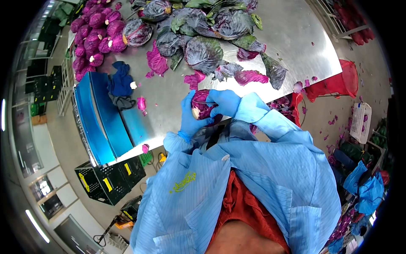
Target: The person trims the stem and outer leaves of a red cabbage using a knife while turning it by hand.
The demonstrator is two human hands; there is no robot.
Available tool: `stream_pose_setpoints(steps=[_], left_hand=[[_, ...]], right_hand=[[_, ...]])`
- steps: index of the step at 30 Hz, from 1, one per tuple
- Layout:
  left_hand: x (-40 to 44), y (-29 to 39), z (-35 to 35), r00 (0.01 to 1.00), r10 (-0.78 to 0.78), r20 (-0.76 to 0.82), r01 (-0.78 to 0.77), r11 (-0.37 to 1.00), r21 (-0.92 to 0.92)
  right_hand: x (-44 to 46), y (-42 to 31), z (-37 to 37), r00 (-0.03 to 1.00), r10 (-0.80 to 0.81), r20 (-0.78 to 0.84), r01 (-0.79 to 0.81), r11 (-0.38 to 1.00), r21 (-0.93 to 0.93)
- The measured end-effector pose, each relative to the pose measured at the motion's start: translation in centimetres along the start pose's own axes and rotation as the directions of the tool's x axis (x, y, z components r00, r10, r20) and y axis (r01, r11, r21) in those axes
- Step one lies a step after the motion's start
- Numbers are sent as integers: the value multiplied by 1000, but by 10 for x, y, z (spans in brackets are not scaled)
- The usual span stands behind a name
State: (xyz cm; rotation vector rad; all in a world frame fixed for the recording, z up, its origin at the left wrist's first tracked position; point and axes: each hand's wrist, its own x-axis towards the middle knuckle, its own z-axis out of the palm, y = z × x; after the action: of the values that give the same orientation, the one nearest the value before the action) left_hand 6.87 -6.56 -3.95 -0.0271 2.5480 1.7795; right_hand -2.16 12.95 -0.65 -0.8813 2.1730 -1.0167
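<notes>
Both of my hands, in blue gloves, are at the near edge of the metal table (146, 91). My left hand (190, 115) is wrapped round the left side of a purple cabbage (202, 101), whose pale cut stem faces left. On the cabbage's right side lies my right hand (225, 103), its fingers bent against the leaves. A thin, shiny edge shows by its fingertips, too small to make out. Loose purple leaves (251, 77) lie just beyond the hands.
Peeled cabbages (96, 31) are piled at the back left; leafy ones (204, 53) lie at the back middle. A blue box (103, 116) and a dark blue cloth (120, 78) stand left. A red mesh bag (338, 82) hangs right. Black crates (111, 180) sit on the floor.
</notes>
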Motion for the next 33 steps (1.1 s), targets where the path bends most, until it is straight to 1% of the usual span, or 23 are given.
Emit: stream_pose_setpoints(steps=[2, 5, 6, 9, 12, 15, 17, 20, 21, 24, 26, 29, 30, 32, 33], left_hand=[[2, 0, 2, 1000, -7, -6, 6, 1000, -24], [0, -3, 4, 1000, -11, -16, 10, 998, -60], [2, -2, 5, 1000, -10, -24, 8, 997, -71], [-2, 3, 5, 998, -34, -46, 34, 999, 14], [-1, -4, 7, 999, -5, -45, 6, 1000, 22], [-1, 8, 8, 999, -10, -46, 15, 995, 102], [-2, 10, 8, 999, 0, -46, 6, 993, 121], [-1, 5, 11, 999, 4, -48, 2, 993, 114], [-2, 6, 12, 999, -2, -50, 7, 994, 107], [-1, 15, 12, 999, 12, -33, -5, 980, 201], [-1, 24, 15, 998, 10, -55, 2, 974, 224], [-3, 30, 27, 994, -10, -104, 32, 977, 210], [-1, 32, 31, 991, -17, -129, 42, 980, 197], [-5, 39, 36, 990, -33, -139, 73, 953, 293], [-4, 42, 39, 989, -36, -146, 84, 938, 337]], right_hand=[[-2, -11, -10, 997, 43, 62, -41, 998, -38], [-5, 3, 4, 992, -65, -109, 62, 998, -30], [-7, 2, 3, 992, -61, -110, 55, 997, -51], [-13, -5, 9, 993, -58, -106, 50, 996, -76], [-18, -3, 11, 991, -62, -115, 54, 996, -72], [-23, 2, 16, 989, -76, -123, 66, 994, -85], [-26, 3, 23, 986, -72, -154, 60, 995, -76], [-33, -5, 19, 992, -27, -121, 21, 998, -58], [-34, -3, 22, 991, -39, -129, 33, 998, -48], [-36, 4, 26, 986, -73, -151, 67, 997, -45], [-39, 6, 27, 983, -86, -165, 77, 995, -62], [-46, -4, 20, 980, -70, -186, 57, 996, -73], [-49, -6, 16, 983, -25, -181, 15, 998, -56], [-55, -12, 15, 983, 68, -168, -72, 997, -15], [-56, -9, 16, 979, 66, -192, -66, 998, 8]])
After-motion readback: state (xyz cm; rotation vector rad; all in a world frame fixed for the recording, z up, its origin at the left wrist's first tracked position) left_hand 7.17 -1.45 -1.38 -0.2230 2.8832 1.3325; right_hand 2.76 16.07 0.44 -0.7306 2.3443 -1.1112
